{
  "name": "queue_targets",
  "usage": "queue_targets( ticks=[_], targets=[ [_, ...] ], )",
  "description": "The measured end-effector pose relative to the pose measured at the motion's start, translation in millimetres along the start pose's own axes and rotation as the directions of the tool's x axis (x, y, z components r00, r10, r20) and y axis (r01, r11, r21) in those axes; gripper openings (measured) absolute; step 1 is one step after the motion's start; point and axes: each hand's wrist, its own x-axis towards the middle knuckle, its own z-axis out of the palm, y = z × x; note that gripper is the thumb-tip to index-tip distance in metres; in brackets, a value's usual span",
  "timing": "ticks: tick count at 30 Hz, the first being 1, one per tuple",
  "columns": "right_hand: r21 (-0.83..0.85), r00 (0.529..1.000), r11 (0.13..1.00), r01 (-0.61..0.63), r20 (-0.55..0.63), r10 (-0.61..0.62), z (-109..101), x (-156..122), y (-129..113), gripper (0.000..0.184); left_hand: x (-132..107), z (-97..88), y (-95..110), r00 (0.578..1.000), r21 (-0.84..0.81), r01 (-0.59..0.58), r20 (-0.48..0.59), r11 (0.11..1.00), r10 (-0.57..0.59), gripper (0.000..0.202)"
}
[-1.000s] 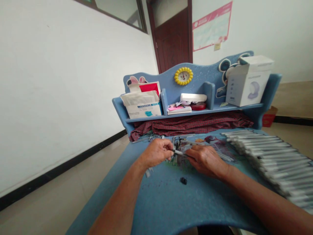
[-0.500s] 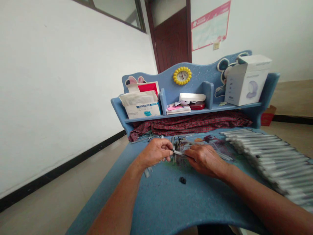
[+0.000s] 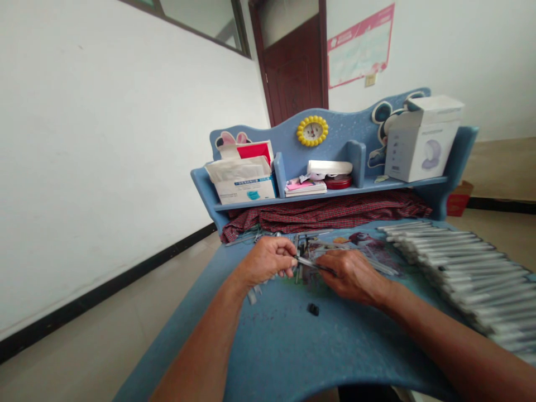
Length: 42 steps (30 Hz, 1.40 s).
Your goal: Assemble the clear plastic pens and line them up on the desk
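My left hand [image 3: 268, 260] and my right hand [image 3: 349, 273] meet over the middle of a blue desk [image 3: 276, 340]. Both are closed in a pinch on one thin grey pen-like stick [image 3: 310, 263] that runs between them. More short grey pieces [image 3: 253, 294] lie under and beside my left hand. A small black bit [image 3: 312, 309] rests on the desk just in front of my right hand.
A long stack of grey sticks [image 3: 464, 273] fills the desk's right side. A red checked cloth [image 3: 330, 215] lies under the blue shelf [image 3: 335, 192], which holds a mask box [image 3: 243, 184], papers, a yellow clock [image 3: 312, 130] and a white carton [image 3: 421, 145]. A white wall stands left.
Both hands stay pinched on the stick in nearly the same spot. Only the camera has shifted slightly.
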Motion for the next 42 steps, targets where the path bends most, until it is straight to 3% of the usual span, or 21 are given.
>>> queue_targets(
  ticks=[8,15,25,35,42],
  targets=[
    [0.026,1.000,1.000,-0.008,-0.017,0.009,-1.8,0.5,-2.3,0.014,0.1,3.3,1.3,0.998,-0.025,-0.015,-0.056,1.000,0.013,0.014],
    [0.087,0.999,0.995,-0.053,-0.007,0.053,0.0,1.5,-1.9,0.015,2.2,2.6,-1.2,0.997,-0.002,0.039,-0.062,0.999,-0.039,0.022],
    [0.187,0.995,0.977,-0.098,0.032,0.094,-3.7,1.9,-4.7,0.017,0.5,0.8,-1.6,0.999,-0.167,0.013,-0.043,0.986,-0.020,0.018],
    [0.198,0.996,0.976,-0.088,-0.011,0.091,-3.4,2.2,-4.8,0.017,4.0,1.6,-3.0,0.996,-0.083,0.044,-0.073,0.996,-0.051,0.027],
    [0.178,0.996,0.980,-0.088,0.020,0.086,-3.1,1.9,-5.2,0.018,2.6,0.8,-3.6,0.998,-0.156,0.012,-0.054,0.988,-0.021,0.017]
  ],
)
